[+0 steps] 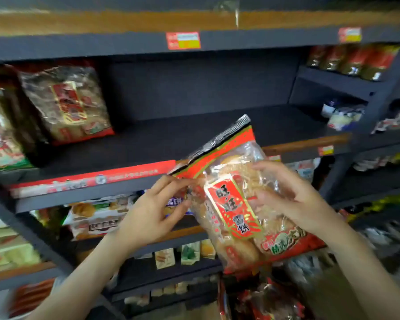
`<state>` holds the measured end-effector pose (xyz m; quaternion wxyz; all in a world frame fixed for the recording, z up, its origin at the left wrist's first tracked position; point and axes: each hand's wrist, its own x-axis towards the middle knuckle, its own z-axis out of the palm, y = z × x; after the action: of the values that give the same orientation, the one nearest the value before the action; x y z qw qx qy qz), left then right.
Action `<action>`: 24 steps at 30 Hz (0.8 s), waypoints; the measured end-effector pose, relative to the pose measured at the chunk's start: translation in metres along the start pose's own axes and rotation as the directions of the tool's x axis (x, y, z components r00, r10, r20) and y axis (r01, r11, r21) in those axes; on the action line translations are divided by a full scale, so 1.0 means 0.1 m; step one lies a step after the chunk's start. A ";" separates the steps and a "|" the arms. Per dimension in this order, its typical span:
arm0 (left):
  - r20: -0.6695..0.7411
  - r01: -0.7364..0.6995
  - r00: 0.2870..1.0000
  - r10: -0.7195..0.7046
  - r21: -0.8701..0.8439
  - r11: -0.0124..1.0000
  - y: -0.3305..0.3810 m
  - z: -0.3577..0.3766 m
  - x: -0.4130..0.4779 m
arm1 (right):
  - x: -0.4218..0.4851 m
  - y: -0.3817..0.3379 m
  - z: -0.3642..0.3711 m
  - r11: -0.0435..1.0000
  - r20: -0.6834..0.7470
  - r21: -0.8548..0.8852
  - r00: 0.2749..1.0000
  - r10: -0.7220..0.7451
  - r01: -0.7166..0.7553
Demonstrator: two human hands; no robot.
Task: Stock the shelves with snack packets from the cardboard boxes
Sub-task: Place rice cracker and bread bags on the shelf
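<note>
Both hands grip the rice cracker packet [236, 199], left hand [153, 215] pinching its edge, right hand [291, 199] probably cupping behind, tilted to slide onto the dark shelf [194, 132].

- The snack packet [233, 204] is clear plastic film, glossy and crinkled, with a shiny red label edged in gold foil.
- The stocked packet [65, 105] on the left has the same glossy, wrinkled wrap.
- The shelf board [171, 135] looks dark grey, matt and smooth.
- Its edge strip [305, 142] looks like brown wood.
- The red banner [90, 179] along the shelf front is smooth and printed.
</note>
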<state>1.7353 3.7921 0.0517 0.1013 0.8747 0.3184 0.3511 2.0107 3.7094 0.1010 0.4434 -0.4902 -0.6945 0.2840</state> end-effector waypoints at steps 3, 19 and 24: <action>-0.105 0.031 0.994 -0.023 0.077 0.997 -0.07 -0.38 -0.07 | 0.37 -0.21 0.21 0.994 -0.080 0.059 0.993 -0.086 0.091; -0.260 0.418 0.907 -0.330 0.641 0.643 -1.25 -1.50 0.16 | 2.67 -0.13 1.47 0.989 -0.090 0.023 0.986 -0.143 0.145; -0.118 0.342 0.906 -0.406 0.769 0.540 -1.83 -1.45 0.57 | 3.18 0.26 1.54 0.872 -0.039 -0.485 0.994 -0.098 0.067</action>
<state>1.5796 3.9636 0.1162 -0.2005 0.7555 0.6127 0.1168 1.8441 4.0217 0.1181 0.3402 -0.5637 -0.7497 0.0673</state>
